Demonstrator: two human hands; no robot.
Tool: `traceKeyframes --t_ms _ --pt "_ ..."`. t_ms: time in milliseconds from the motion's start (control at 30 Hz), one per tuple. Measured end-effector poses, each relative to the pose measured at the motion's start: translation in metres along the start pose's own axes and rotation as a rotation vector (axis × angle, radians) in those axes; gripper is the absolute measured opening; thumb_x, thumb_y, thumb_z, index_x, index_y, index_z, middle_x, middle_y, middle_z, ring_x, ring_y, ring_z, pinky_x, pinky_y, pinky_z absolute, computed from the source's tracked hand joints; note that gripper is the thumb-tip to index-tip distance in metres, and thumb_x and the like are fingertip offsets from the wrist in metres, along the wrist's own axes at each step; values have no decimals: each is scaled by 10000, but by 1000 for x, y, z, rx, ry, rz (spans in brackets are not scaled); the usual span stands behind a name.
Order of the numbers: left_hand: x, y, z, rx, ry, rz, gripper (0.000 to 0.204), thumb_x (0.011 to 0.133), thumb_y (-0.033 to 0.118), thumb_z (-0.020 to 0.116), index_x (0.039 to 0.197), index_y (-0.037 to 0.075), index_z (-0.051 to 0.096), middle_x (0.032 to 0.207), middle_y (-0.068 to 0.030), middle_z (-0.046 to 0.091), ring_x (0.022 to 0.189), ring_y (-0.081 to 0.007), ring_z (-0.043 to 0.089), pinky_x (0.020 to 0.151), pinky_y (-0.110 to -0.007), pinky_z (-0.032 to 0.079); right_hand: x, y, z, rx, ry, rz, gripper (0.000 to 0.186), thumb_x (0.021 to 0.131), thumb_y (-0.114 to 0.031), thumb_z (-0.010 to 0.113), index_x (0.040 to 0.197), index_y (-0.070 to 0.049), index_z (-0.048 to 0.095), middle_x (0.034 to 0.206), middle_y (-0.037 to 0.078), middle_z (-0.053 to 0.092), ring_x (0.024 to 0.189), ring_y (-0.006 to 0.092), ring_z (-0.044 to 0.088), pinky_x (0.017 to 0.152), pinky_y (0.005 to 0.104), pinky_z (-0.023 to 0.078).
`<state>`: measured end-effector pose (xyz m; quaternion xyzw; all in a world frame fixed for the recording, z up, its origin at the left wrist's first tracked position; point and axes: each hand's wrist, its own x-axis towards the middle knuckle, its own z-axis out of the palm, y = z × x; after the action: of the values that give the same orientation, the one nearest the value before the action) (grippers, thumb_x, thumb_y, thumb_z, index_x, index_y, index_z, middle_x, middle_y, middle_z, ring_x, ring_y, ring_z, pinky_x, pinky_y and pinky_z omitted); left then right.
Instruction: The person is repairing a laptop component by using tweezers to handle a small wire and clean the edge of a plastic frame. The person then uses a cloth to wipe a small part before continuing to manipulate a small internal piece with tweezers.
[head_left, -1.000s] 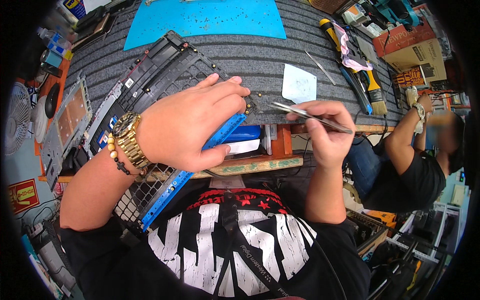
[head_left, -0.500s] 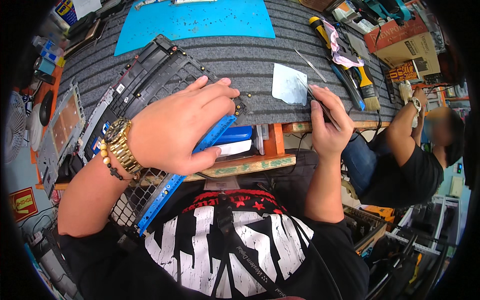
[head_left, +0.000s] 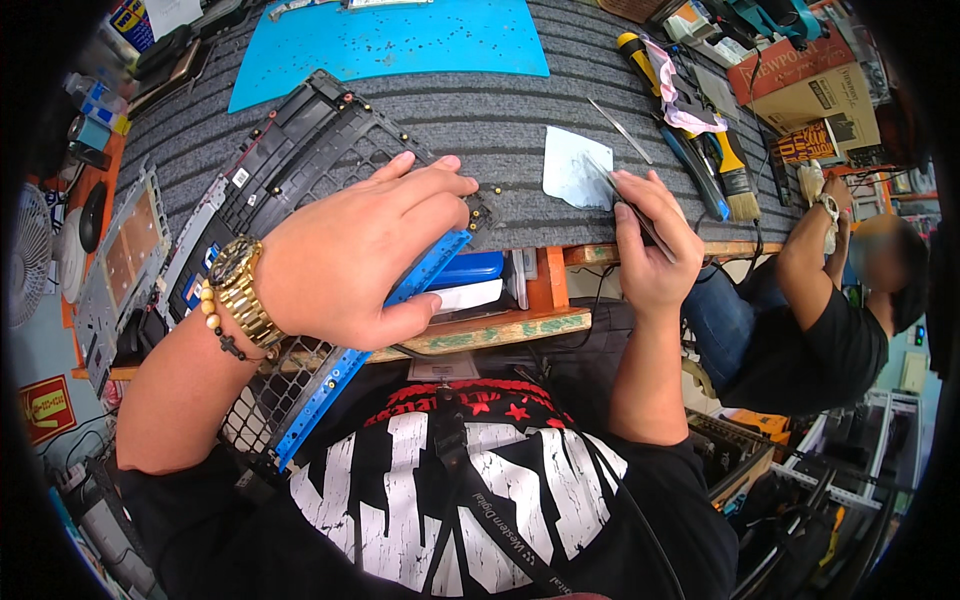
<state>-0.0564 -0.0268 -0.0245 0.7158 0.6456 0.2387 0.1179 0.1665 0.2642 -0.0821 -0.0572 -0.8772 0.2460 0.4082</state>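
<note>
A black plastic laptop casing [head_left: 310, 150] with a grid of key openings and a blue edge strip [head_left: 330, 405] lies slanted over the table's front edge. My left hand [head_left: 375, 245] grips it, fingers laid over the top and thumb down by the blue strip. My right hand [head_left: 655, 235] is closed around thin dark metal tweezers [head_left: 612, 184]. Their tips reach onto a pale blue-white sheet [head_left: 568, 165], which has dark specks on it. Whether the tips pinch anything is too small to make out.
Beyond the casing lies a blue mat [head_left: 400, 45] with small scattered bits. A loose metal tool [head_left: 622, 132], a yellow-handled brush [head_left: 737, 180] and a screwdriver [head_left: 635, 55] lie to the right. A metal plate [head_left: 125, 265] leans at left. Another person [head_left: 800, 320] sits at right.
My right hand has shifted slightly up and left with the tweezers, their tips still over the sheet. My left hand and the casing stay put.
</note>
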Motion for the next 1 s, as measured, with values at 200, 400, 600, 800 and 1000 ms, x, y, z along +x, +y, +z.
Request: traceKeyframes --t_ms 200,400,600,800,1000 --pt "0 0 0 3 3 6 596 847 225 833 1356 18 604 1600 -290 577 1589 -511 496 1341 -662 354 -8 4 -8 359 39 259 250 1002 87 727 1246 105 782 1208 185 848 1176 263 809 1284 511 467" --pt "-2 -2 1 0 11 13 594 854 222 831 1366 21 604 1608 -283 577 1589 -512 496 1345 -667 347 -8 -10 -13 709 46 396 265 1035 90 694 1294 119 749 1315 226 809 1296 306 762 1259 484 500" --pt "-3 -2 1 2 15 10 594 852 218 831 1365 25 604 1607 -275 580 1586 -503 501 1348 -666 344 -3 -32 6 718 -193 224 238 992 80 713 1222 114 769 1204 219 843 1145 291 807 1166 474 565" --pt "-3 -2 1 -4 25 9 589 847 214 831 1358 22 610 1601 -276 587 1578 -502 510 1350 -661 344 4 -44 15 703 -285 268 206 966 65 743 1164 105 789 1135 197 835 990 219 770 935 361 610" --pt "-3 -2 2 -6 30 11 592 844 209 829 1360 17 612 1598 -277 588 1576 -502 514 1349 -660 346 6 -41 19 637 -278 162 200 933 78 752 1126 91 803 1095 200 828 970 242 771 903 374 602"
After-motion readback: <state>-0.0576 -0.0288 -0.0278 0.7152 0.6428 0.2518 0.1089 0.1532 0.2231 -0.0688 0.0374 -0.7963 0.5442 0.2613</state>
